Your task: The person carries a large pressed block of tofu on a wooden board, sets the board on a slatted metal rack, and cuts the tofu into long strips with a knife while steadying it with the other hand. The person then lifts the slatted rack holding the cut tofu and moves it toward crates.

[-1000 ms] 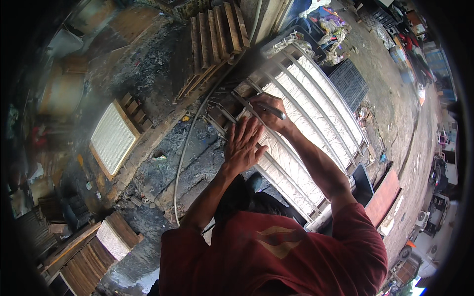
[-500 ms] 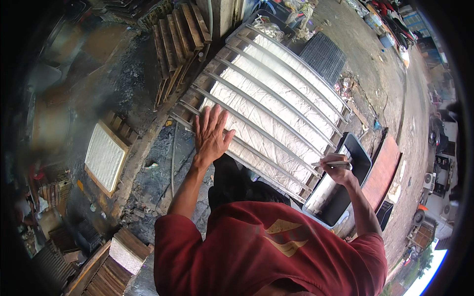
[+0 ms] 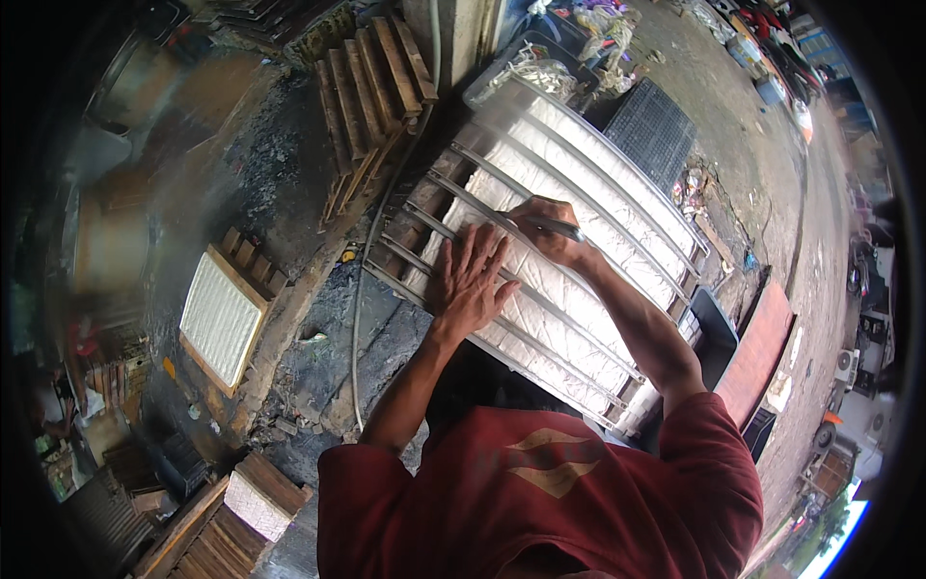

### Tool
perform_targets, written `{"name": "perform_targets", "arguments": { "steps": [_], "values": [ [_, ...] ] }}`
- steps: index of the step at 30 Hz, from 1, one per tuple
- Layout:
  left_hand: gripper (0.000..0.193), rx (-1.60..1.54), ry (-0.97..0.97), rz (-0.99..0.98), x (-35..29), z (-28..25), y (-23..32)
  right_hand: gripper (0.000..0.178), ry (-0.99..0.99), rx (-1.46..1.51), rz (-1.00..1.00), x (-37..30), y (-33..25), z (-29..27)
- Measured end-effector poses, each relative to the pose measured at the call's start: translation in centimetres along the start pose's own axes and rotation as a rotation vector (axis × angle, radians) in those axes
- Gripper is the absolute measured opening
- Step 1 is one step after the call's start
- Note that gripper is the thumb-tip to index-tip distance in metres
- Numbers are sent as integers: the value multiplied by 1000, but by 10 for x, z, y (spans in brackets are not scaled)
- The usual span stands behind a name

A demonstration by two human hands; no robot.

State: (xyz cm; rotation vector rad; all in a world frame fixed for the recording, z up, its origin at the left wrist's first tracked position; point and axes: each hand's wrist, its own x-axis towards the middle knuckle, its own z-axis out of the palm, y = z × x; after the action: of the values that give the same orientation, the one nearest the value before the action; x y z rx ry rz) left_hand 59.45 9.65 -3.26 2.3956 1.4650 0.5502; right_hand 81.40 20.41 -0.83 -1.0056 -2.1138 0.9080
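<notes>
Left hand [image 3: 473,292]: yours, lay spread over the metal bars [image 3: 429,220] and white sheet [image 3: 612,198]. Right hand [image 3: 546,230]: pinched a slim grey tool [image 3: 557,228] over the sheet, just beyond the left. Hazard, judged: a slip off a bar could have sent the tool into your left hand. Tool's long axis: roughly crosswise, far end pointed leftward, slightly away from you.
</notes>
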Motion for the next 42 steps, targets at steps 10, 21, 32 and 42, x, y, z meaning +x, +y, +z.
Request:
{"name": "perform_targets", "arguments": {
  "steps": [10, 21, 32, 42],
  "values": [
    [75, 81, -22, -64, 5, 7, -1, 8, -141, -295, 375, -282, -53, -173],
    [78, 43, -132, -72, 5, -5, 6, 22, 79, -44, -45, 101, 23, -20],
    [77, 61, -55, -43, 11, -2, 3, 12, 26, -196, 270, -211, 12, -162],
    [80, 68, -93, -71, 7, -7, 4, 12, 90, -142, 134, 1, 8, -124]
  ]
}}
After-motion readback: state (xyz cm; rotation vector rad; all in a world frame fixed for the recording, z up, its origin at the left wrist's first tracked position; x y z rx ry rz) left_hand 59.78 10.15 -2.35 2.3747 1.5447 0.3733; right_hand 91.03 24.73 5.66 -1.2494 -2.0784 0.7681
